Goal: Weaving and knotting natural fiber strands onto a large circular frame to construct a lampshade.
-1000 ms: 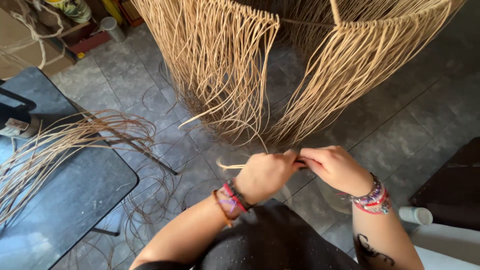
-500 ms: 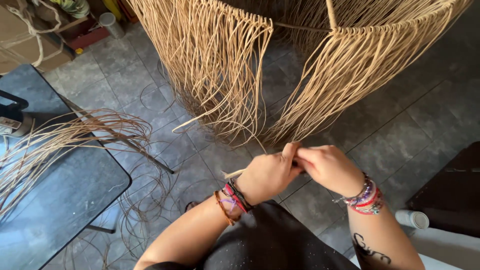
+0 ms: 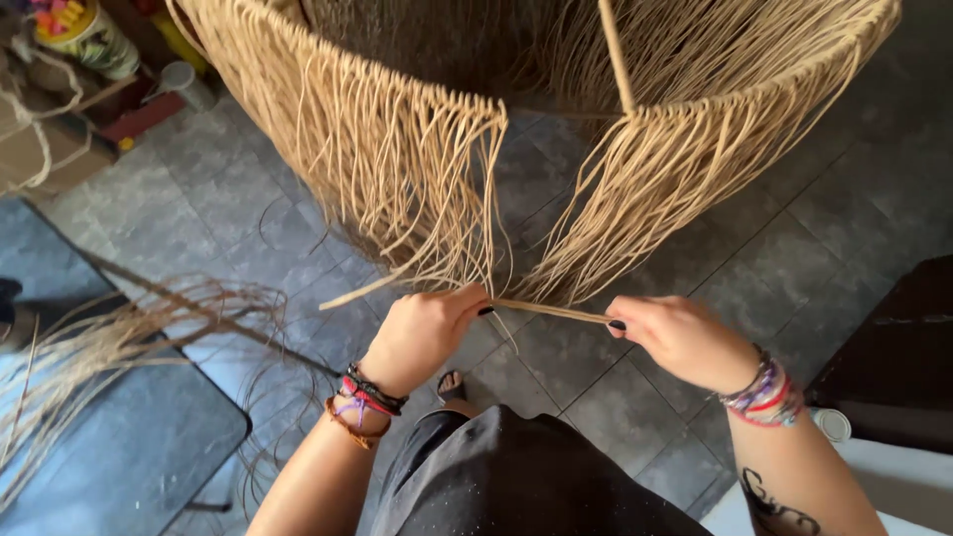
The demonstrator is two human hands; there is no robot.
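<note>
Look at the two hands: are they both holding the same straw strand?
Yes: the left hand and the right hand each pinch one end of a single pale straw strand stretched straight between them.

Pale tan rattan strand (image 3: 551, 311), smooth and matt, stretches between the left hand (image 3: 422, 333) and right hand (image 3: 680, 337). The hanging fringe (image 3: 397, 169) looks dry, fibrous, straw-like. Floor tiles (image 3: 794, 238) are grey stone, dull and mottled. Wristbands (image 3: 369, 397) look like woven cloth.
</note>
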